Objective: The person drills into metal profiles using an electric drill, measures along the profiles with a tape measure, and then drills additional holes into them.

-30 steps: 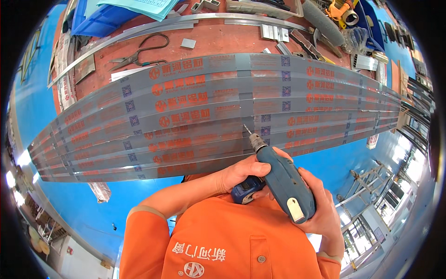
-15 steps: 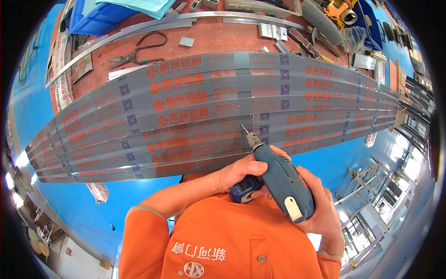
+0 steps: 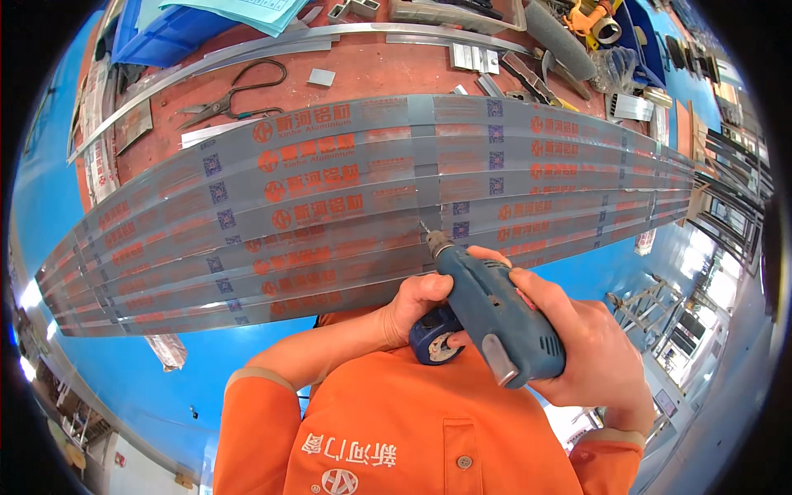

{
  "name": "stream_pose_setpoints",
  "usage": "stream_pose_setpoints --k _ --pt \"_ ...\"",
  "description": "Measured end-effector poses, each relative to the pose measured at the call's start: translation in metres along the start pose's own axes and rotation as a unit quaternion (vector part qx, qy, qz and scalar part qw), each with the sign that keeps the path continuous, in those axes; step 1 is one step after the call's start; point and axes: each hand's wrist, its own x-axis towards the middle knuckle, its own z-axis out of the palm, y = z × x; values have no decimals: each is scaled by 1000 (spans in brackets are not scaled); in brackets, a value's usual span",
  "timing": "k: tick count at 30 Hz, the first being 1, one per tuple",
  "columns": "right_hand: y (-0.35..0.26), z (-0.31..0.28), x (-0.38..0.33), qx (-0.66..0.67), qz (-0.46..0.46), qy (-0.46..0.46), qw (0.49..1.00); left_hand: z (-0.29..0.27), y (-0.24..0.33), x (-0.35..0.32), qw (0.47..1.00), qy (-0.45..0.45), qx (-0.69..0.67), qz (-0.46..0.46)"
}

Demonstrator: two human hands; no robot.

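The right hand point(image 3: 592, 346) has rolled its gripped teal plastic drill point(image 3: 495, 301), apparently re-aiming above the near edge of grey film-wrapped profiles point(image 3: 173, 247). The left hand point(image 3: 412, 301) clasps a rounded blue tape measure point(image 3: 423, 332).

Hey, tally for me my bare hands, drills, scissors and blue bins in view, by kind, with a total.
Bare hands: 2 (left hand, right hand)
Drill: 1
Scissors: 1 pair
Blue bins: 2 (left bin, right bin, only partly showing)
Total: 6
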Motion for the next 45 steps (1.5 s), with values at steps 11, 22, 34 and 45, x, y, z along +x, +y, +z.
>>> stream_pose_setpoints --k 11,22,34,45 --pt "-11 -5 7 -39 18 -20 999 1 4 -4 999 -4 -33 -4" --pt "7 -6 -2 -33 5 -28 999 7 7 1 997 61 -31 -19" --pt "38 -5 -24 90 -21 54 994 29 16 26 994 -59 36 -87" --pt "26 -9 0 84 2 65 994 22 32 29 995 -66 25 -64"
